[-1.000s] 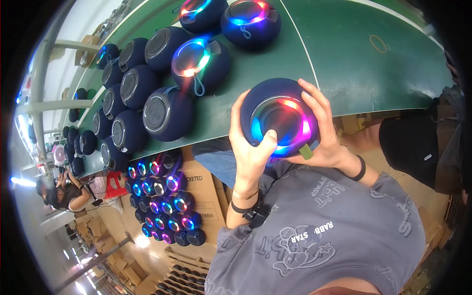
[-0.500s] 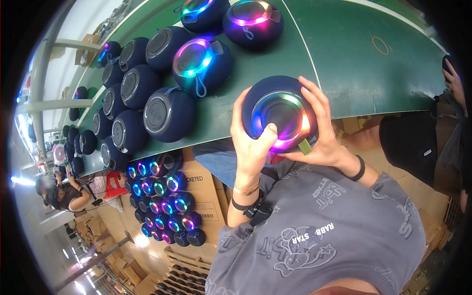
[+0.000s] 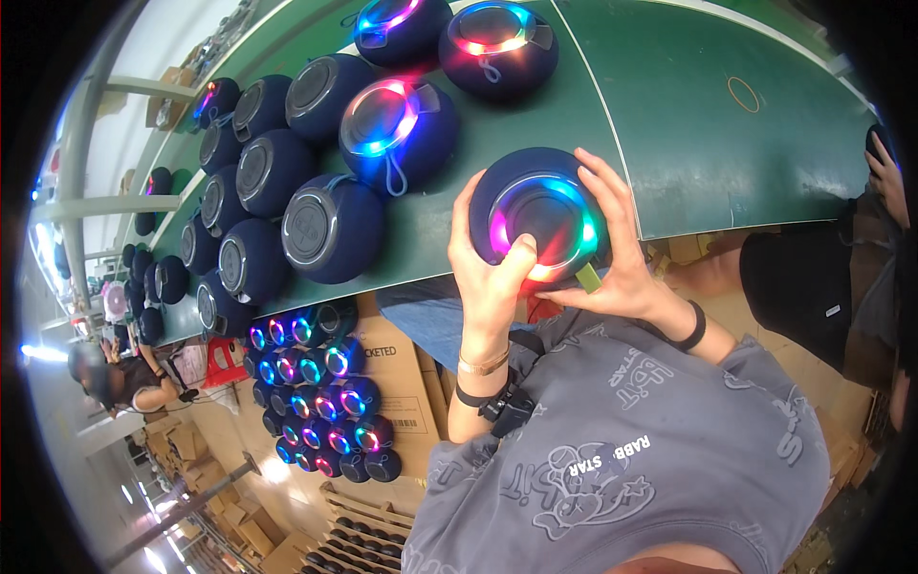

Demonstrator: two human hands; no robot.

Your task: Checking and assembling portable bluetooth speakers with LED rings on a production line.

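Note:
Between my two hands I hold a round dark blue speaker (image 3: 512, 172) with a glowing ring of coloured light on its top face and a green strap at its lower edge. My left hand (image 3: 483, 273) wraps its left side, the thumb lying on the top face inside the ring. Curled round the right side is my right hand (image 3: 626, 249), fingers along the rim and the palm near the strap. The speaker is held over the near edge of the green table (image 3: 708, 143). Its underside is hidden.
Several similar speakers (image 3: 335, 230) stand in rows on the table's left, some lit. More lit speakers (image 3: 325, 392) fill a stack by a cardboard box (image 3: 406, 402) below. A rubber band (image 3: 742, 94) lies at the far right. Another person's hand (image 3: 887, 167) shows at the right edge.
The light colours on the held speaker and on the others have shifted. My hands keep the same grip, with hardly any movement. The person's hand at the right edge has moved slightly.

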